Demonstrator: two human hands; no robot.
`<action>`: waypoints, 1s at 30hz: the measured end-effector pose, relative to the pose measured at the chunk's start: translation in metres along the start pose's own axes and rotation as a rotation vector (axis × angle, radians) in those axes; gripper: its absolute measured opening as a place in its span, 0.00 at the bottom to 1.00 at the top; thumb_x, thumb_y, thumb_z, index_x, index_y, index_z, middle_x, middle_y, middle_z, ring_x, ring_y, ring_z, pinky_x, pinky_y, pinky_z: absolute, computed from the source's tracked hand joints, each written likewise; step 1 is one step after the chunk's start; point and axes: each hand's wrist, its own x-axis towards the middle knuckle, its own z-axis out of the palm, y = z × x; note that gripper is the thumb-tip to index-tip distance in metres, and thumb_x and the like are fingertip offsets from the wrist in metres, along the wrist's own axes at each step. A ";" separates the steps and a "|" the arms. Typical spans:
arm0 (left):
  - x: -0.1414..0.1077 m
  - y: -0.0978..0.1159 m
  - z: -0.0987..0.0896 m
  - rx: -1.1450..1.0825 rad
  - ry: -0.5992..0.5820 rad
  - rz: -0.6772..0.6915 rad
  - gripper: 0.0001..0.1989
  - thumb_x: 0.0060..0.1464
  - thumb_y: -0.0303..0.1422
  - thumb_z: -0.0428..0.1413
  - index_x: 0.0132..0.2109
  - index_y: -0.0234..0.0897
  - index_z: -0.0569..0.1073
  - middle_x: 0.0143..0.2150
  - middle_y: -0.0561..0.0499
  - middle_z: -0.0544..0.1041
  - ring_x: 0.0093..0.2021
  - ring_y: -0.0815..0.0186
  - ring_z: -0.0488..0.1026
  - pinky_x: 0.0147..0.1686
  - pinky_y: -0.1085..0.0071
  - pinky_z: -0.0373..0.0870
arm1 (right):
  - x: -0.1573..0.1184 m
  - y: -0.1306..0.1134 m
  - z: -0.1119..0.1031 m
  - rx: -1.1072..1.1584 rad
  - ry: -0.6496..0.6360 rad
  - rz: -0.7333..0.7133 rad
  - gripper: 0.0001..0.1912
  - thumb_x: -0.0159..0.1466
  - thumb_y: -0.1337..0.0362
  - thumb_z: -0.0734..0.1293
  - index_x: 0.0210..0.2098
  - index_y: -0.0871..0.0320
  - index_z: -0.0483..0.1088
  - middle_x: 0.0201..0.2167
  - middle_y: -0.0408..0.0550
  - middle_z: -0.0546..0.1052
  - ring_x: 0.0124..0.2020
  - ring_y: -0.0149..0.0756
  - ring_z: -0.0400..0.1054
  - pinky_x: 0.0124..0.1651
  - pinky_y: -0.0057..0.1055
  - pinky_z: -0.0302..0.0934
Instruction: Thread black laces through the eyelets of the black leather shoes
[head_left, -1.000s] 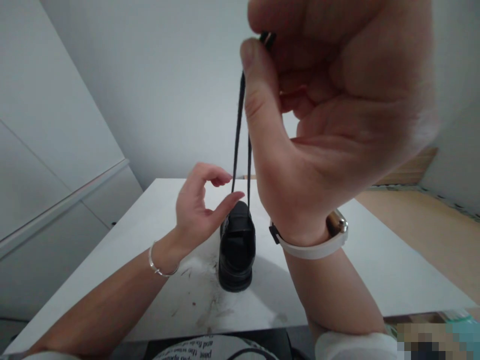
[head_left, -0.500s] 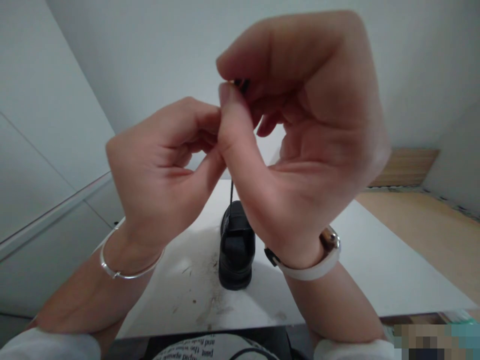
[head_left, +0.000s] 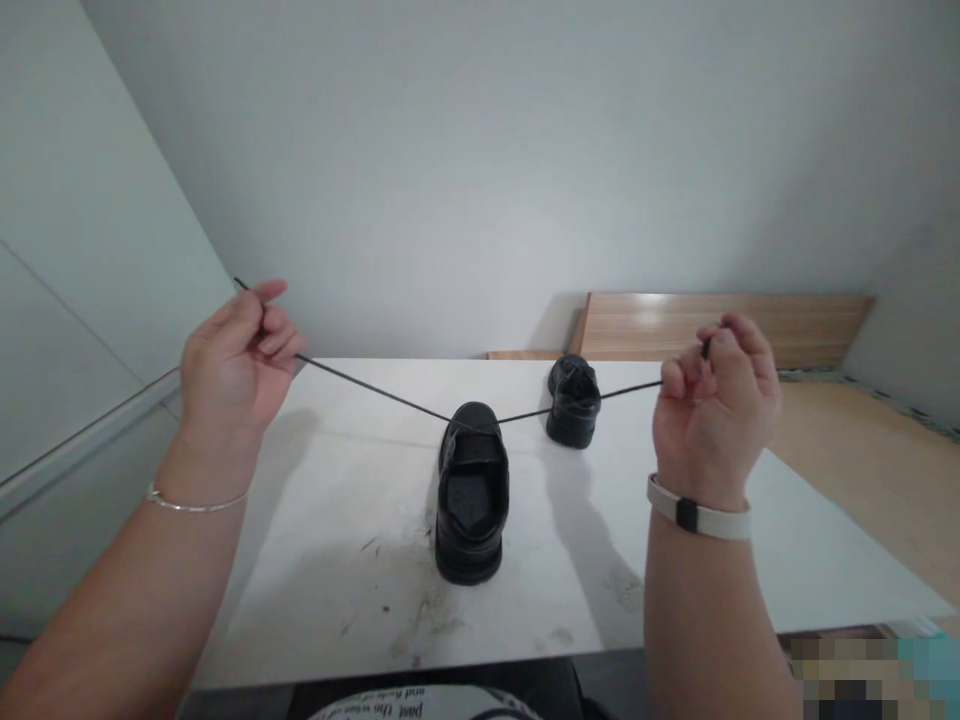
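Observation:
A black shoe (head_left: 472, 495) stands on the white table (head_left: 337, 520), heel toward me. A thin black shoelace (head_left: 375, 392) runs out of its front to both sides and is pulled taut. My left hand (head_left: 229, 360) pinches the lace's left end, raised to the left of the shoe. My right hand (head_left: 716, 405) pinches the lace's right end, raised to the right of the shoe. A second black shoe (head_left: 574, 400) stands farther back on the table, right of the first.
The table top carries dark scuff marks (head_left: 405, 610) in front of the near shoe. A pale cabinet (head_left: 67, 350) stands at the left. A wooden board (head_left: 720, 325) leans against the wall behind the table, and wooden floor shows at the right.
Both lace ends were held together high above the shoe by my right hand. My left hand took one end, and the hands have moved apart and down, stretching the lace sideways.

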 end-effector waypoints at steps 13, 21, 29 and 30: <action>-0.048 -0.020 -0.030 0.249 0.131 -0.248 0.15 0.50 0.39 0.65 0.40 0.34 0.74 0.21 0.57 0.68 0.17 0.77 0.53 0.17 0.77 0.45 | -0.028 0.069 -0.094 -0.558 0.176 -0.001 0.13 0.56 0.59 0.70 0.38 0.60 0.75 0.29 0.43 0.74 0.20 0.24 0.59 0.21 0.24 0.52; -0.071 -0.005 0.026 0.559 -0.242 -0.171 0.09 0.55 0.36 0.62 0.39 0.33 0.78 0.28 0.52 0.77 0.29 0.70 0.70 0.28 0.75 0.63 | -0.044 0.079 -0.029 -0.611 -0.766 0.262 0.13 0.62 0.57 0.68 0.39 0.60 0.77 0.31 0.48 0.78 0.28 0.30 0.66 0.30 0.27 0.59; -0.100 -0.012 0.044 0.566 -0.916 -0.459 0.12 0.63 0.39 0.55 0.40 0.35 0.77 0.34 0.49 0.79 0.32 0.68 0.73 0.32 0.74 0.68 | -0.067 0.102 -0.024 -0.465 -0.943 0.444 0.13 0.64 0.57 0.67 0.42 0.60 0.73 0.31 0.47 0.77 0.28 0.30 0.68 0.31 0.27 0.61; -0.104 -0.017 0.044 0.519 -0.929 -0.516 0.13 0.63 0.39 0.54 0.41 0.34 0.76 0.34 0.49 0.78 0.32 0.67 0.74 0.33 0.73 0.70 | -0.069 0.103 -0.028 -0.438 -0.955 0.512 0.14 0.64 0.56 0.67 0.42 0.60 0.72 0.29 0.46 0.76 0.27 0.30 0.68 0.30 0.27 0.62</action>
